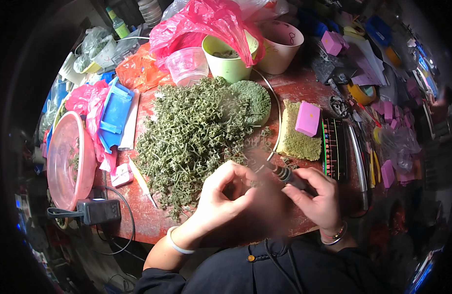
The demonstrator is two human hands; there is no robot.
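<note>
Both hands worked close in: left hand [226,191] pinched a small green piece, right hand [316,196] gripped a dark rotary tool [285,174]. Large heap of green pieces [191,137] lay unworked on the red table [294,85]; finished share appeared small.

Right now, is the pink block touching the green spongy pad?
Touching. The head view shows the pink block lying on top of the green spongy pad, at its upper right corner, with no gap between them.

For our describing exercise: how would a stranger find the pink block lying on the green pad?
Start at the big heap of green pieces mid-table. Right of it lies a flat green pad. The pink block sits on its upper right corner, the only pink block resting on green; the others lie farther right.
</note>
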